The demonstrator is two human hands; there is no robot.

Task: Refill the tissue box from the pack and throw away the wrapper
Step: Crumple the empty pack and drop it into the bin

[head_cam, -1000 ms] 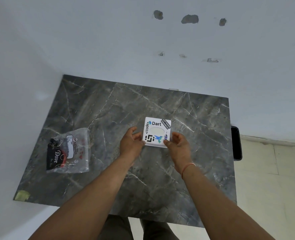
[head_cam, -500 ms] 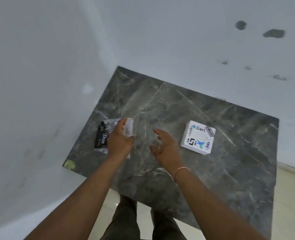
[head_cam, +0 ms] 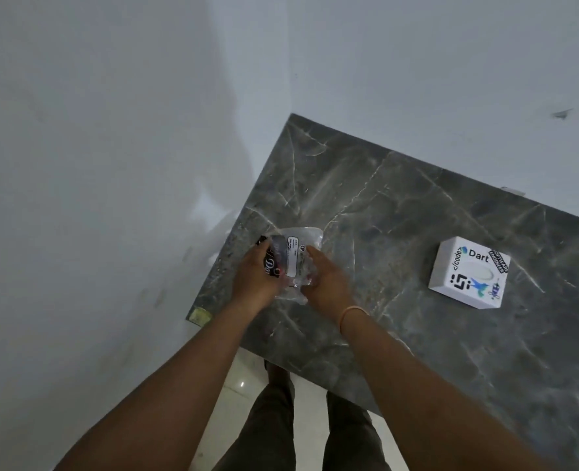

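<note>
A dark grey marble-patterned table top [head_cam: 417,232] with pale veins fills the right and middle of the view, set into a corner between two plain white walls [head_cam: 94,147]. Its near left corner carries a small yellowish patch [head_cam: 200,315] (what it is made of cannot be told). A small white scrap [head_cam: 515,190] shows at the far edge where the top meets the wall. On the right-hand wall sits a dark scuff mark [head_cam: 562,114]. Below the near edge of the table, a pale glossy tiled floor [head_cam: 238,396] shows, with a bright glint of light on it.
</note>
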